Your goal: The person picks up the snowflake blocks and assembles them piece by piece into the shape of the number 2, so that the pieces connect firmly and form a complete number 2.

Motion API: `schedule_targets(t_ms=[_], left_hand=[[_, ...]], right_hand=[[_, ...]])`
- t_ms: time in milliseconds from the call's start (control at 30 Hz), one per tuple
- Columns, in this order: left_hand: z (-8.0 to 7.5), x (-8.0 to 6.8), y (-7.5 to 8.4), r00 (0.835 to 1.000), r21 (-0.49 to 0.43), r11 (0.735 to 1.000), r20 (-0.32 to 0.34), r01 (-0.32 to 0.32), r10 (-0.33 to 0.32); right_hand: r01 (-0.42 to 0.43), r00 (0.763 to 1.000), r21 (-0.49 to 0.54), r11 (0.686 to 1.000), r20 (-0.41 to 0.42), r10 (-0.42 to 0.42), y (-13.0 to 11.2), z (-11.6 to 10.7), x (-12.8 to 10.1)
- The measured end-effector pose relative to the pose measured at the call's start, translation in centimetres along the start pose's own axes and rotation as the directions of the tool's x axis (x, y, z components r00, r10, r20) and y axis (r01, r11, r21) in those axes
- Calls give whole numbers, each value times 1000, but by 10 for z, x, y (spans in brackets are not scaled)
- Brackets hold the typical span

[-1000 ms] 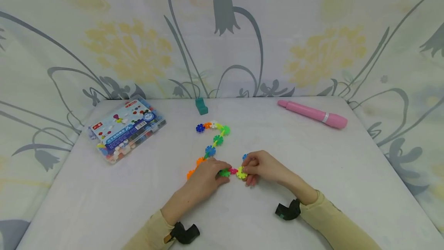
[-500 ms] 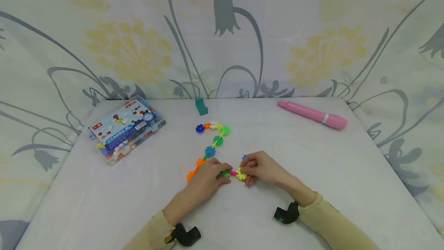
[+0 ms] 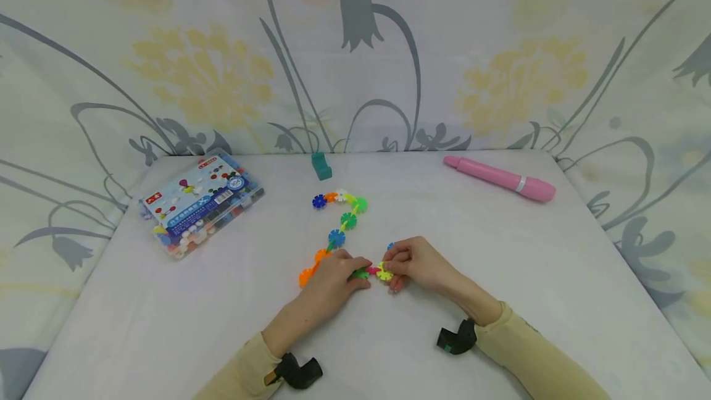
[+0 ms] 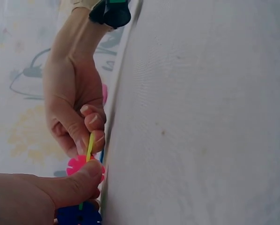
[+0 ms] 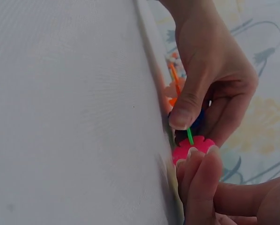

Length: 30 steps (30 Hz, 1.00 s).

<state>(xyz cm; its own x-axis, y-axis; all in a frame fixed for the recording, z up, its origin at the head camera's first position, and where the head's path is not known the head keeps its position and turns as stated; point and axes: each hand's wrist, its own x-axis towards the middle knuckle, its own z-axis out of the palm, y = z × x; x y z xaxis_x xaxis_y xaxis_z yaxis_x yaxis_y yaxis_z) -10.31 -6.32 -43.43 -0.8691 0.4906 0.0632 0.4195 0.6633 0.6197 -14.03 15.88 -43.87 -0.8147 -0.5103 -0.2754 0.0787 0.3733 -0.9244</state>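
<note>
A curving chain of interlocked notched snowflake discs, with several colours such as a blue disc (image 3: 336,238) and an orange disc (image 3: 306,277), runs down the table to my hands. My left hand (image 3: 332,276) lies over the chain's lower part and pinches a green disc (image 3: 361,273) between thumb and fingers. With thumb and fingertips, my right hand (image 3: 419,266) holds a yellow disc (image 3: 384,273), seen edge-on in the left wrist view. Between the hands, a pink disc (image 5: 194,149) joins the green and yellow ones. Fingers cover parts of these discs.
Just beyond my right hand, a small blue piece (image 3: 390,245) peeks out. A clear plastic case (image 3: 202,202) with a printed lid lies at the left. Toward the back are a teal block (image 3: 321,166) and a pink pen-shaped tube (image 3: 500,179).
Both hands keep their hold. My right hand, with the yellow disc, has shifted very slightly left toward my left hand. The head view has tilted a little.
</note>
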Motion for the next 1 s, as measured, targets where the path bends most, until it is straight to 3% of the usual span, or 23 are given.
schedule_targets(t_ms=[100,233,467,567,767,900,1000], left_hand=[[-1,-1,0,1000,15,1000,-8,-7,7],[-2,-2,0,1000,28,1000,-8,-5,5],[-4,-2,-1,999,24,999,2,34,-34],[-4,-2,-2,999,17,999,7,31,-31],[-4,-3,-6,1000,29,999,16,24,-25],[-3,-4,-6,1000,31,999,0,23,-23],[-4,-4,-6,1000,22,1000,-2,19,-19]], right_hand=[[4,1000,-25,1000,31,-3,-1,-2,1],[30,998,-133,991,54,-23,-5,-9,-2],[72,985,-379,922,-116,-124,-11,-36,-6],[67,980,-454,888,-139,-145,-8,-40,-3],[101,975,-476,873,-127,-182,1,-37,-2],[162,964,-515,842,-98,-246,6,-34,0],[159,965,-535,830,-95,-246,7,-32,1]])
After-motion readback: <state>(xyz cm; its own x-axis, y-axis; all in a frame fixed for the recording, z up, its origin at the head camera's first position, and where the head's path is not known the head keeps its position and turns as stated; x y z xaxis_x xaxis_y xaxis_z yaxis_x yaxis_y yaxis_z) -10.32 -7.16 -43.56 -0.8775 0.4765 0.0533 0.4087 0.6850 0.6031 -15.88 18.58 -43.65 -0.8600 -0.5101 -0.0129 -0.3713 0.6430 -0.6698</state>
